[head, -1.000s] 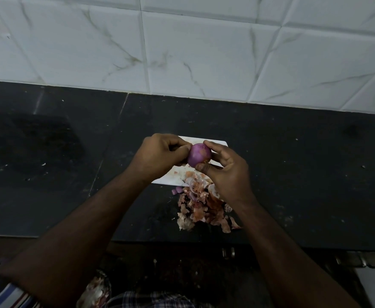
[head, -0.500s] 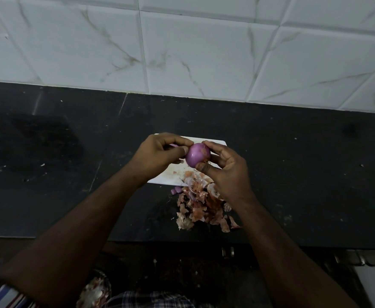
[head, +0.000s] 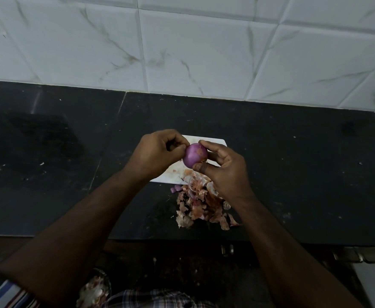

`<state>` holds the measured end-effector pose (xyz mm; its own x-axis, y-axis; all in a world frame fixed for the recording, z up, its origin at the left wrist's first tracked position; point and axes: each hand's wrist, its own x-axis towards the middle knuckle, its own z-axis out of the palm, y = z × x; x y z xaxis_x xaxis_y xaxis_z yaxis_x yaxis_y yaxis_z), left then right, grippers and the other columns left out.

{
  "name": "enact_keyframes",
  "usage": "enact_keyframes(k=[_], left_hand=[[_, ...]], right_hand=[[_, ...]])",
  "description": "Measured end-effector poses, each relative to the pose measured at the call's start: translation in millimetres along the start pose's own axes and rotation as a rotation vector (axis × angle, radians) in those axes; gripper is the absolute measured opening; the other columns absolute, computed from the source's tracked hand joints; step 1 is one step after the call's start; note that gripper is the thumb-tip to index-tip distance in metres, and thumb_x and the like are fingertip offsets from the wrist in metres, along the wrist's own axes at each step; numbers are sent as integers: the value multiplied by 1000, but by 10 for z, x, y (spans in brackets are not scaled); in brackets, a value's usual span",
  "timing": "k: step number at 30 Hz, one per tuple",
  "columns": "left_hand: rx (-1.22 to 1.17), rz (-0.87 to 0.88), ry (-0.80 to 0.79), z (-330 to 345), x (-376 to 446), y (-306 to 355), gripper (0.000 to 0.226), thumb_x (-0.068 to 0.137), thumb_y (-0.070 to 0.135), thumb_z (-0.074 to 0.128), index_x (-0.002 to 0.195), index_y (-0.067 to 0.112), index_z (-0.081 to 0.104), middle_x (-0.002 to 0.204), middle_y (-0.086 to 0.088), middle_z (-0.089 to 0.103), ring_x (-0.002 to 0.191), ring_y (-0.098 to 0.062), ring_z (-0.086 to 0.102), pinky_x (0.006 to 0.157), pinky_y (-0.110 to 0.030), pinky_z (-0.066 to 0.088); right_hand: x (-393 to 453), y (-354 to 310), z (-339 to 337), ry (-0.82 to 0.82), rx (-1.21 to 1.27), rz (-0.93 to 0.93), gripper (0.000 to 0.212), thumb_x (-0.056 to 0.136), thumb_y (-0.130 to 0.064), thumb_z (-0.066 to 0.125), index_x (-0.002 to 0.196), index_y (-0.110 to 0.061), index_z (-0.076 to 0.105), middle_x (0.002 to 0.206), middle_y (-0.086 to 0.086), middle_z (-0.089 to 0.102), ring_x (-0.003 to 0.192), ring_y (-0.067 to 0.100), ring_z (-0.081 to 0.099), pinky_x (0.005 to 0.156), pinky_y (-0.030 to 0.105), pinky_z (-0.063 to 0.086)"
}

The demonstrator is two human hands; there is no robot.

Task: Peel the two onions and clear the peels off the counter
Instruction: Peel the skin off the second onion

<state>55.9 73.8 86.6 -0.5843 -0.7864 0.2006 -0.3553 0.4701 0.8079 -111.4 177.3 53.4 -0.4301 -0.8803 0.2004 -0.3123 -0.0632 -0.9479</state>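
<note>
Head view: two bare hands hold one purple onion (head: 195, 155) above a white board (head: 213, 142) on the dark surface (head: 293, 174).
Hidden: second onion unseen; board mostly covered.
Left hand (head: 157, 152): fingertips pinch the onion's left end.
Right hand (head: 224, 172): thumb and fingers grip it.
Axis: cannot tell.
Peels (head: 202, 203): heaped beneath, near the surface's front edge.
Change: onion turned slightly, a brown skin scrap now showing.

Striped sleeve (head: 6, 294); plaid garment (head: 155, 300)
</note>
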Motion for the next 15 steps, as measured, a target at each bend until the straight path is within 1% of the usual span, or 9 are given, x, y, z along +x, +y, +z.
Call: enact_keyframes(k=[3,5,6,8,10,12,15], left_hand=[[14,-16,-34,-8,19,16,10,95,15,69,96,23,75,89,6,76,77,-9,72,74,-42,61],[-74,-62,-34,-17,37,41,11,98,13,65,98,18,74,87,3,75,73,-6,71,64,-29,59],[-146,-88,-35,-26,37,61,12,99,11,63,101,13,74,86,1,74,70,-3,69,58,-20,54],[-270,-118,-66,-54,16,91,16,101,6,60,108,3,74,87,-2,73,69,-1,67,54,-12,47],[-316,-101,-106,-90,-9,94,19,99,6,62,112,0,74,90,-3,74,72,0,67,54,-10,46],[-319,-74,-116,-117,-14,92,17,95,4,67,109,1,76,91,-4,75,72,-1,67,55,-10,46],[-318,-86,-115,-134,0,87,15,93,3,69,106,-1,76,87,-2,75,69,0,66,54,-11,47]], right_hand=[[-12,-4,-6,-1,18,10,60,70,1,86,124,-15,66,121,-1,70,111,12,67,96,39,56],[-8,-27,-13,-4,22,2,60,70,1,85,125,-14,66,121,-2,70,111,11,68,95,35,57],[-2,-39,-19,-1,28,-1,59,71,2,85,125,-13,66,121,-2,69,110,10,68,95,33,57],[12,-54,-30,11,37,-1,59,71,2,85,124,-12,66,121,-1,69,109,11,68,94,32,57],[27,-57,-35,10,35,2,58,71,1,85,124,-12,66,121,-1,69,109,11,68,94,33,57],[31,-50,-31,3,19,1,59,71,-1,86,125,-11,66,122,0,69,109,12,68,95,33,57],[20,-37,-24,8,2,-7,60,70,-2,86,126,-12,66,123,1,69,111,11,67,95,33,56]])
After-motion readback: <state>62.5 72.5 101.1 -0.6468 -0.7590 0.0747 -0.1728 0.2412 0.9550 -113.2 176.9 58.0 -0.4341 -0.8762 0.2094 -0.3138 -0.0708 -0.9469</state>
